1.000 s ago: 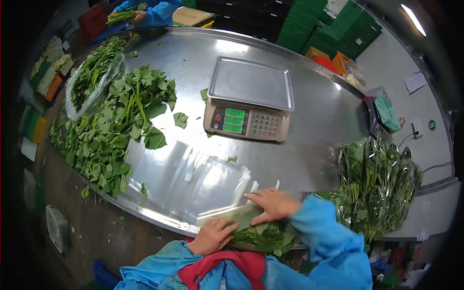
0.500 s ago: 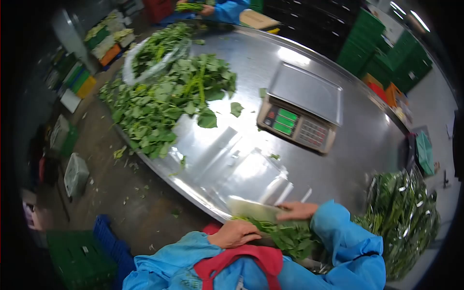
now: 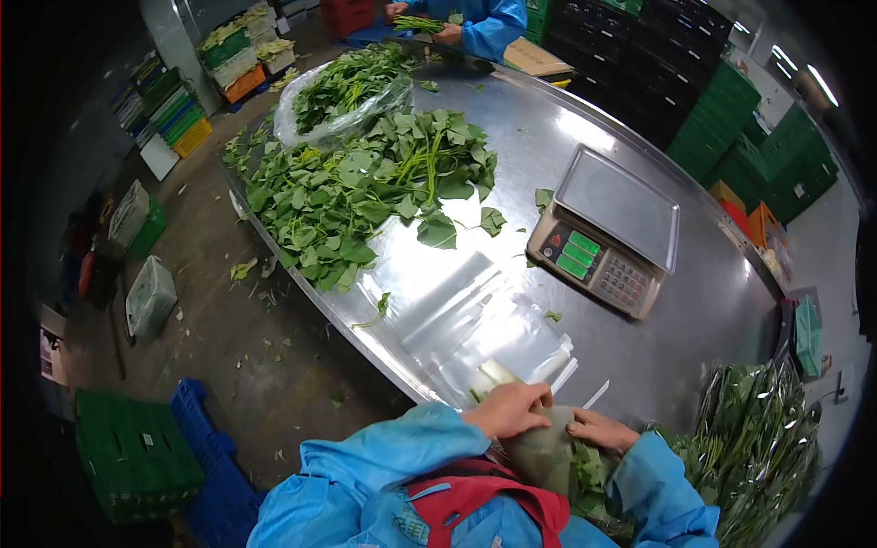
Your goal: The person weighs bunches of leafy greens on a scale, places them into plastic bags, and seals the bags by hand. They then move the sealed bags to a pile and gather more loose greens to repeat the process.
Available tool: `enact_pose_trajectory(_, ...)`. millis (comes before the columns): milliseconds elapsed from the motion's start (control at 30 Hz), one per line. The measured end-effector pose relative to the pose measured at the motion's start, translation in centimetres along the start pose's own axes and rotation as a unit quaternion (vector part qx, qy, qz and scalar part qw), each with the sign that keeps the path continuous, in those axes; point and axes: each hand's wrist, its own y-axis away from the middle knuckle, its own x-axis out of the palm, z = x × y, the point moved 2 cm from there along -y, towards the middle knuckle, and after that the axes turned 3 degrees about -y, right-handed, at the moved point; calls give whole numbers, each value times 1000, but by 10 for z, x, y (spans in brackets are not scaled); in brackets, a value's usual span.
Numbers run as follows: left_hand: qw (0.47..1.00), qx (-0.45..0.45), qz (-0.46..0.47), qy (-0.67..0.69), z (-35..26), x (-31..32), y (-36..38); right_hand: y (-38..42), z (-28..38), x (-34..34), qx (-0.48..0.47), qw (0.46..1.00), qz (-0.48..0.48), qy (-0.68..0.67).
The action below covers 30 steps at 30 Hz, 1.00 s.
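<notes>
At the table's near edge lies a bundle of leafy greens (image 3: 589, 470), partly wrapped in a pale, cloudy sheet (image 3: 539, 457). My left hand (image 3: 512, 409) is closed over the sheet near one end of the bundle, fingers curled around its top. On the other side, my right hand (image 3: 605, 431) grips the sheet and leaves, thumb toward my left hand. A rolled pale end (image 3: 493, 374) of the wrap sticks out beyond my left hand. The undersides of the bundle and some fingertips are hidden. Flat clear plastic bags (image 3: 484, 320) lie just beyond my hands.
A digital scale (image 3: 603, 237) stands on the metal table (image 3: 703, 320). Loose greens (image 3: 365, 192) and an open bag of greens (image 3: 352, 96) cover the far left. Bagged greens (image 3: 749, 457) lie at right. Across the table, a co-worker's hand (image 3: 448, 34) holds stems.
The pale sheet, earlier flat over the greens, is now folded around them. My left hand has moved right and up onto the wrap, and my right hand has come down along the bundle.
</notes>
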Motion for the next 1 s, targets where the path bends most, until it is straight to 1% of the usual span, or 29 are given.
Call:
enact_pose_trajectory(67,1000,-10,25,7,11,4,-13,-12,7,8,-12,999,29,23)
enact_pose_trajectory(100,999,-23,46,10,16,8,-19,-16,14,10,-10,1000,23,18)
enact_pose_trajectory(133,998,-19,55,12,22,15,-20,-19,18,11,28,998,18,59)
enact_pose_trajectory(167,1000,-18,15,2,28,24,-17,-19,15,10,68,993,12,98)
enact_pose_trajectory(200,999,-14,-27,-10,36,32,-16,-18,5,3,70,993,3,91)
enact_pose_trajectory(233,985,57,-163,-17,40,29,-13,-18,-7,-8,37,998,-2,44)
enact_pose_trajectory(267,970,43,-233,-54,52,23,-12,-13,-17,-18,3,1000,-6,-5)
enact_pose_trajectory(300,950,29,-299,-89,60,14,-8,-1,-26,-33,8,999,-17,-32)
enact_pose_trajectory(333,947,6,-288,-140,67,14,-7,16,-37,-44,12,999,-28,-44)
enact_pose_trajectory(367,941,-16,-279,-189,74,17,-6,37,-46,-54,-6,989,-72,-125)
enact_pose_trajectory(400,945,-10,-270,-184,82,18,-5,57,-54,-65,-26,972,-117,-203)
enact_pose_trajectory(433,938,7,-241,-248,89,19,-5,76,-67,-76,-28,970,-126,-208)
enact_pose_trajectory(467,925,24,-212,-313,95,18,-6,95,-82,-84,-64,955,-154,-246)
enact_pose_trajectory(500,927,31,-204,-312,100,11,-5,109,-94,-87,-99,936,-180,-285)
enact_pose_trajectory(533,923,18,-210,-322,104,2,-3,118,-101,-86,-99,933,-186,-292)
enact_pose_trajectory(567,918,6,-217,-332,103,0,-5,125,-105,-84,-127,920,-178,-327)
enact_pose_trajectory(600,918,13,-211,-334,98,5,-8,128,-109,-83,-157,904,-169,-360)
enact_pose_trajectory(633,936,-21,-198,-290,94,13,-8,124,-116,-83,-159,901,-170,-367)
enact_pose_trajectory(667,950,-59,-186,-245,91,21,-6,114,-125,-84,-127,915,-167,-346)
enact_pose_trajectory(700,937,-48,-232,-259,92,31,-6,103,-131,-86,-96,928,-162,-321)
enact_pose_trajectory(733,936,-47,-233,-261,100,32,-13,90,-130,-90,-100,928,-160,-322)
enact_pose_trajectory(767,949,-49,-220,-221,113,29,-18,76,-130,-90,-77,943,-120,-302)
enact_pose_trajectory(800,960,-59,-207,-178,114,28,-15,68,-134,-87,-48,956,-74,-281)
enact_pose_trajectory(833,958,-36,-237,-156,112,24,-18,62,-131,-88,-17,964,-59,-258)
enact_pose_trajectory(867,955,-42,-246,-161,110,21,-19,59,-125,-89,-19,967,-49,-251)
enact_pose_trajectory(933,956,-24,-246,-161,102,17,-18,60,-88,-81,-64,975,-43,-207)
enact_pose_trajectory(967,950,-8,-258,-173,95,16,-16,52,-76,-80,-63,976,-35,-204)
enact_pose_trajectory(1000,949,-12,-263,-175,91,18,-13,45,-61,-77,-98,987,-2,-131)
